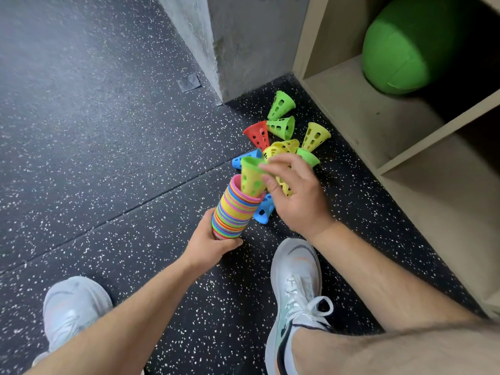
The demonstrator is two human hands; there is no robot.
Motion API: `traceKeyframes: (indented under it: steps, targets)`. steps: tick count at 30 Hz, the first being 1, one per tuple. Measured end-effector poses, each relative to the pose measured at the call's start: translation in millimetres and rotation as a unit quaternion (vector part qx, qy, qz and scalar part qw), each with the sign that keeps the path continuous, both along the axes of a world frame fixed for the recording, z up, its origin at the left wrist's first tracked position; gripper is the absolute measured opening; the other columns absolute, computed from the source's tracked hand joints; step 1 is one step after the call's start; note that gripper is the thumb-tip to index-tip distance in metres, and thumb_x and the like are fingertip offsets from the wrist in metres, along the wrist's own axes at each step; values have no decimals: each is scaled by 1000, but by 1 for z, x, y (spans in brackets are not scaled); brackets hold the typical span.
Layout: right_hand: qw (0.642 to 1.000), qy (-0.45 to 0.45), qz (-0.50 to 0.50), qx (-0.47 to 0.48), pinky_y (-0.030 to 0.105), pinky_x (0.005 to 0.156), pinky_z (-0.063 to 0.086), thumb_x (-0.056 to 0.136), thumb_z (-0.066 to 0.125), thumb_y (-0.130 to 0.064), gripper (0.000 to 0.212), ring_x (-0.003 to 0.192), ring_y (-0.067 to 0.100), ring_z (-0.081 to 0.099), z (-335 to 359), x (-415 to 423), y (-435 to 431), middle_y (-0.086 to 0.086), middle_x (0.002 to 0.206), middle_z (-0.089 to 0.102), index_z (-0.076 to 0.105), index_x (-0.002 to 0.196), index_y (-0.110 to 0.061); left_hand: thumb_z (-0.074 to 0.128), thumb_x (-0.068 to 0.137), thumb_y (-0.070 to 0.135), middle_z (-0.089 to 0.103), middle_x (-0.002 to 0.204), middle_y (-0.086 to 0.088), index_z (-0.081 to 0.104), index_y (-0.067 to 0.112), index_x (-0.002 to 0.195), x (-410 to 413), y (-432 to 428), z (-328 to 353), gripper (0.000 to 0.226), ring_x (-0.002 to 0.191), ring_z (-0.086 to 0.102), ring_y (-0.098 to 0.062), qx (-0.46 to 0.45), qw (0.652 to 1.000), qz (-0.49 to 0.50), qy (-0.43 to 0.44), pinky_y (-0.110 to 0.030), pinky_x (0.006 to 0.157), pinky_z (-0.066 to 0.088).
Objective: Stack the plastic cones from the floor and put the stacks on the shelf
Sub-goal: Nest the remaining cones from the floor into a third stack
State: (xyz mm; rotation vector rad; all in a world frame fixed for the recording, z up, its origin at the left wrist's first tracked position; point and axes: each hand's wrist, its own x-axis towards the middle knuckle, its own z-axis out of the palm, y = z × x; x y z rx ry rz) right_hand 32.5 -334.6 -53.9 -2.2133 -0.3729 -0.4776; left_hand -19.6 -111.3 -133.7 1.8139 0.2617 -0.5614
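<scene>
The multicolour cone stack is leaning to the right over the speckled floor, w/ the left hand gripping its lower end from the left & a yellow cone, green at the rim, sitting in its open top. The right hand is coming in from the right, thumb & index pinching that yellow cone at the rim, other fingers spreading loose. Loose cones (green, red, yellow, blue) are lying just beyond both hands, btwn the stack & the shelf unit, where a green ball is resting in the upper compartment.
</scene>
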Motion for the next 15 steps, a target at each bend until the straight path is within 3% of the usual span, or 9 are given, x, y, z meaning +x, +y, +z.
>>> traceKeyframes:
  steps: [2, 5, 10, 15]
  targets:
    - [993, 86, 77, 12, 31, 98, 50, 97, 61, -21, 24, 115, 21, 59, -12, -11, 7, 12, 126, 57, 74, 115, -11, 89, 61, 20, 72, 114, -6, 54, 30, 124, 0, 1, 0, 72, 94, 70, -9, 2, 1000, 5, -2, -20, 82, 56]
    - [987, 131, 91, 17, 23, 108, 41, 98, 58, -20, 30, 128, 16, 52, -18, -18, 7, 11, 134, 54, 67, 125, -10, 91, 64, 19, 73, 112, -4, 55, 32, 121, 0, 3, -1, 69, 97, 72, -16, 2, 1000, 11, -2, -24, 84, 57]
    - [989, 144, -19, -4, 30, 107, 43, 99, 54, -13, 31, 120, 18, 56, -21, -4, -7, 7, 130, 57, 62, 128, -6, 91, 66, 20, 71, 114, 2, 53, 38, 124, 0, 3, -4, 72, 99, 69, -8, 14, 1000, -17, -8, -20, 84, 53]
    - [955, 241, -92, -145, 39, 108, 39, 99, 54, -24, 38, 125, 23, 43, -37, 12, -31, 1, 139, 53, 57, 136, -14, 92, 71, 18, 71, 112, 7, 51, 36, 131, 2, 3, -4, 74, 98, 69, -5, 31, 998, -55, -10, -17, 82, 52]
